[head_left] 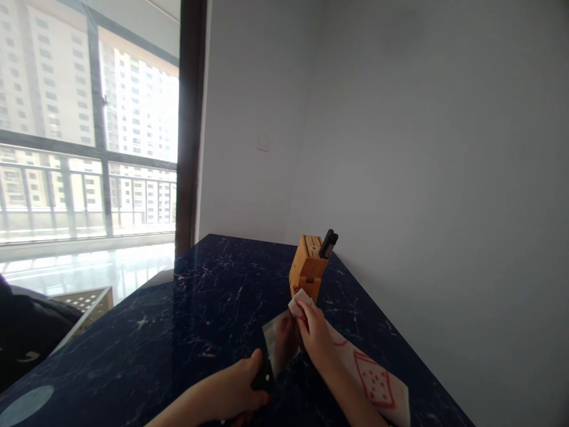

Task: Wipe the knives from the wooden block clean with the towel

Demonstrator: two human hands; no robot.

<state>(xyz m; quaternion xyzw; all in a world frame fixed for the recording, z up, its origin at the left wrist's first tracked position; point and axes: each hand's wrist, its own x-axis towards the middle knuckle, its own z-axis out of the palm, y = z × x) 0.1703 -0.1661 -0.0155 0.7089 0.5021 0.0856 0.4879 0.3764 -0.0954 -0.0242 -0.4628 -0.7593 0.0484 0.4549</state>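
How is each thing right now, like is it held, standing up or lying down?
Big knife: held in the left hand, blade bare.
White cloth: crumpled, pinched in the right hand.
Red-patterned cloth: stretched out beneath the right forearm; can't tell if it joins the white one.
Wooden block: standing on the table.
Black handles: sticking up from the block.

Daylight from large window [137, 112] at left; buildings outside washed out. White glare on floor [146, 261] beside it. Grey wall [422, 148] dimly lit, darkest toward right edge. Wide-angle view, stretched toward edges. Fine detail soft around the hands.
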